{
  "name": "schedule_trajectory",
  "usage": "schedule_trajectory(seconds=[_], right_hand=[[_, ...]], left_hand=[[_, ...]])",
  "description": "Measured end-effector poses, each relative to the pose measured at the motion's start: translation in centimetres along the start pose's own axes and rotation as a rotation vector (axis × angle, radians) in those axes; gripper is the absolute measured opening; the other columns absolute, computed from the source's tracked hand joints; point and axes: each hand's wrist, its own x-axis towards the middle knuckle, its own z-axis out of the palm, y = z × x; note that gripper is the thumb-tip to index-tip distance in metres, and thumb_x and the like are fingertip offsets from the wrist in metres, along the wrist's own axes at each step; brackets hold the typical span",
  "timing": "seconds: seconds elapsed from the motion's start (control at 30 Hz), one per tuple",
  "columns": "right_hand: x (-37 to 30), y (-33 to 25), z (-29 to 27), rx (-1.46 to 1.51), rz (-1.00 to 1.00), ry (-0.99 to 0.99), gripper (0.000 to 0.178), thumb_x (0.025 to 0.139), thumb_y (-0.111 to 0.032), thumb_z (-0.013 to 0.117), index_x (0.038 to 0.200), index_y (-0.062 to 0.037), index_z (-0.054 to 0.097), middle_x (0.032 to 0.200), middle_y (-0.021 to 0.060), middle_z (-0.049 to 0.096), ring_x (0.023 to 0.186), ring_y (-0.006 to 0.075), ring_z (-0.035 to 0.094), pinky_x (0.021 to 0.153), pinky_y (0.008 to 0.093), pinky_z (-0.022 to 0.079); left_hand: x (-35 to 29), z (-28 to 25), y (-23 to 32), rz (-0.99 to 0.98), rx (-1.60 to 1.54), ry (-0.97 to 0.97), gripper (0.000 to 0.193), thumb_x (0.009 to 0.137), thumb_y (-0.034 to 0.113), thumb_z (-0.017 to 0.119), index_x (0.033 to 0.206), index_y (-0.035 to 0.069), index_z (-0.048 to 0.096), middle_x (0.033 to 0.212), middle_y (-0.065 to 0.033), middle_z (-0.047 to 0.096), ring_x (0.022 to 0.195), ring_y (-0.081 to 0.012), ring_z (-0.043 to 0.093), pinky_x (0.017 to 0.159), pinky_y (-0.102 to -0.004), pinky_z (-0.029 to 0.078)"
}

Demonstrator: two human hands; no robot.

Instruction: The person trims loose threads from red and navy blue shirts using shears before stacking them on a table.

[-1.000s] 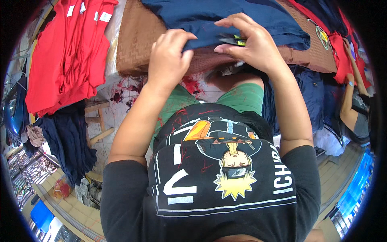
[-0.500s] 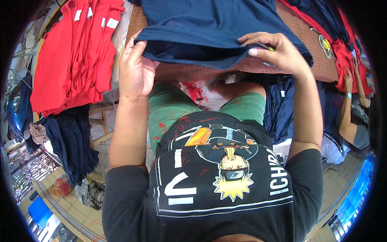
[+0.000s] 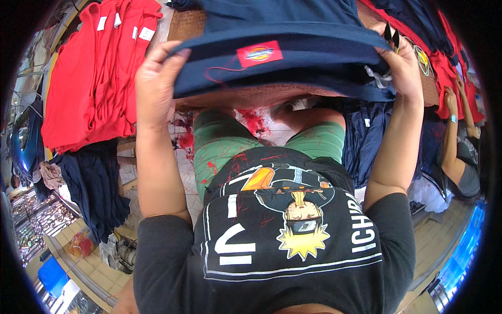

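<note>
A navy blue garment (image 3: 314, 47) is stretched between my two hands over a brown padded surface. Its folded-over edge faces me, showing a red rectangular patch (image 3: 272, 51) with a loose red thread (image 3: 222, 70) trailing from it. My left hand (image 3: 159, 78) pinches the left end of the edge between thumb and fingers. At the other end, my right hand (image 3: 403, 68) grips the cloth. Dark pointed blades, like those of thread snips (image 3: 391, 37), stick up from that same hand; their handle is mostly hidden. White tags (image 3: 379, 77) hang inside the garment near the right hand.
Red garments (image 3: 97, 78) with white tags are heaped at the left. Navy clothes (image 3: 94, 188) hang below them, and more (image 3: 361, 136) lie right of my legs. Red and navy cloth lies at the far right, near another person's arm (image 3: 449, 125). Red thread scraps (image 3: 253, 123) litter the floor.
My hands have moved apart, pulling the garment's edge taut. The edge is now turned so that the red patch and thread show. The blades now point upward from my right hand.
</note>
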Motion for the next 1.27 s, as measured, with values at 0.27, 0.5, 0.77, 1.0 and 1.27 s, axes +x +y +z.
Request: schedule_trajectory(seconds=[0.27, 0.5, 0.77, 1.0, 1.27], right_hand=[[3.2, 2.9, 3.9, -0.884, -0.063, 0.395, 0.044, 0.078, -0.038, 0.077, 0.102, -0.0022, 0.067, 0.09, 0.0067, 0.069, 0.089, 0.0147, 0.06, 0.083, 0.0304, 0.047], [2.5, 0.1, 13.3, -0.434, -0.066, 0.003, 0.039, 0.082, -0.026, 0.074, 0.114, -0.0081, 0.06, 0.081, -0.0024, 0.049, 0.073, 0.0076, 0.047, 0.067, 0.0225, 0.041], [1.9, 5.0, 15.2, -0.354, -0.105, -0.033, 0.024, 0.083, -0.015, 0.069, 0.1, -0.0002, 0.062, 0.093, 0.0163, 0.065, 0.088, 0.0286, 0.065, 0.078, 0.0361, 0.049], [1.3, 4.7, 14.4, -0.332, -0.043, -0.119, 0.017, 0.083, -0.008, 0.069, 0.098, -0.001, 0.062, 0.093, 0.007, 0.063, 0.082, 0.0157, 0.059, 0.075, 0.0285, 0.047], [1.6, 4.1, 15.0, -0.438, -0.172, -0.161, 0.021, 0.081, -0.015, 0.069, 0.098, -0.0031, 0.063, 0.095, 0.0145, 0.063, 0.09, 0.0283, 0.063, 0.081, 0.0378, 0.049]], left_hand=[[0.8, -0.3, -3.9, 0.09, 0.734, 0.127, 0.034, 0.084, 0.025, 0.071, 0.107, 0.0, 0.065, 0.091, -0.0095, 0.07, 0.08, -0.015, 0.067, 0.075, -0.0264, 0.052], [-1.3, 4.3, -4.2, 0.342, 0.974, -0.11, 0.022, 0.079, 0.012, 0.073, 0.099, 0.005, 0.071, 0.104, -0.01, 0.067, 0.09, -0.0199, 0.066, 0.081, -0.0301, 0.051], [-1.2, 4.9, -7.4, 0.399, 1.04, -0.08, 0.018, 0.078, 0.014, 0.071, 0.092, 0.003, 0.071, 0.094, -0.0095, 0.067, 0.087, -0.0278, 0.065, 0.077, -0.035, 0.052], [-0.1, 3.8, -6.7, -0.071, 0.447, -0.129, 0.022, 0.087, 0.019, 0.069, 0.096, 0.0, 0.071, 0.091, -0.0066, 0.072, 0.084, -0.0089, 0.063, 0.077, -0.0246, 0.05], [0.3, 3.5, -6.4, -0.205, 0.394, -0.212, 0.026, 0.091, 0.021, 0.064, 0.107, 0.001, 0.069, 0.101, -0.0039, 0.07, 0.095, -0.0081, 0.06, 0.09, -0.0235, 0.045]])
